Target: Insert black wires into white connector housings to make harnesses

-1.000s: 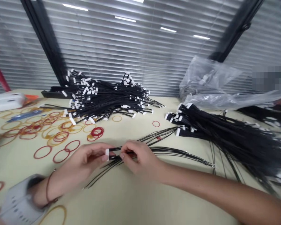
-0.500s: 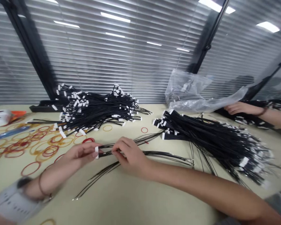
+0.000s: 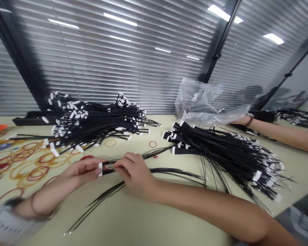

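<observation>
My left hand (image 3: 83,170) pinches the white-tagged end of a thin bundle of black wires (image 3: 174,172) just above the table. My right hand (image 3: 135,172) is closed round the same bundle right beside it, fingers curled over the wires. The bundle trails to the right across the beige table (image 3: 133,218). A few loose black wires (image 3: 97,201) lie below my hands, running down to the left.
A heap of black wires with white tags (image 3: 97,119) lies behind my hands, a second heap (image 3: 228,153) to the right. Red and yellow rubber bands (image 3: 28,164) cover the left. A clear plastic bag (image 3: 202,102) sits at the back. Another person's forearm (image 3: 279,131) rests at far right.
The view has swung to the right, so hands and heaps sit further left in the picture. Both hands keep their hold on the bundle. The other person's arm has come further into view.
</observation>
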The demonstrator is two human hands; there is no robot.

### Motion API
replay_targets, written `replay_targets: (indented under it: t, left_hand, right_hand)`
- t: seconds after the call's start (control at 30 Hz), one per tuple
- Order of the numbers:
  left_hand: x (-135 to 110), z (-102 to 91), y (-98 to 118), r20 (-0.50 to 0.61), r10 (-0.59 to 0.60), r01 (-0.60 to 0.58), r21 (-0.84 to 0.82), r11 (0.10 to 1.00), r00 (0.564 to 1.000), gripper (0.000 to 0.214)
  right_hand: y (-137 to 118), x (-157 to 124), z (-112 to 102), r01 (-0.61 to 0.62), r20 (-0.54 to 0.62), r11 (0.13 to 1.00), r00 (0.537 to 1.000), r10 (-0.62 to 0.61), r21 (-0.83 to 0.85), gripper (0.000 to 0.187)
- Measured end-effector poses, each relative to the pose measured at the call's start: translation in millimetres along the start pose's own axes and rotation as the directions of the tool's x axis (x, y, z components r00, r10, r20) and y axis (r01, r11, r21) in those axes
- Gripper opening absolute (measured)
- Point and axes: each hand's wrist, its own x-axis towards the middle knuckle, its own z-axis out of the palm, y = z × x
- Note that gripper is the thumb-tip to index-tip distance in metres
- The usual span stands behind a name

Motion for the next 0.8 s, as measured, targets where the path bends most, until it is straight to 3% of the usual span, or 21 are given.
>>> replay_targets:
  t: [0.13,0.37,0.6,0.8]
  left_hand:
    - [1,-3.8,-13,0.004,-0.011,0.011,-0.08,0.997,1.0,0.04]
    - [4,-3.9,-20,0.123,0.024,-0.018,-0.048,0.999,0.992,0.03]
    - [3,-4.3,-24,0.061,0.052,-0.055,0.048,0.997,0.997,0.03]
    - [2,-1.1,-31,0.043,0.039,-0.035,-0.085,0.996,0.998,0.03]
  right_hand:
    - [0,0,0,-0.003,0.008,1.0,1.0,0.003,-0.008,0.013]
    - [0,-2,1,0.063,0.039,0.997,0.997,-0.062,-0.038,0.013]
    - [0,-4,3,0.097,0.058,0.992,0.994,-0.092,-0.076,0.015]
    - [-2,-4,3,0.093,0.066,0.994,0.994,-0.089,-0.059,0.015]
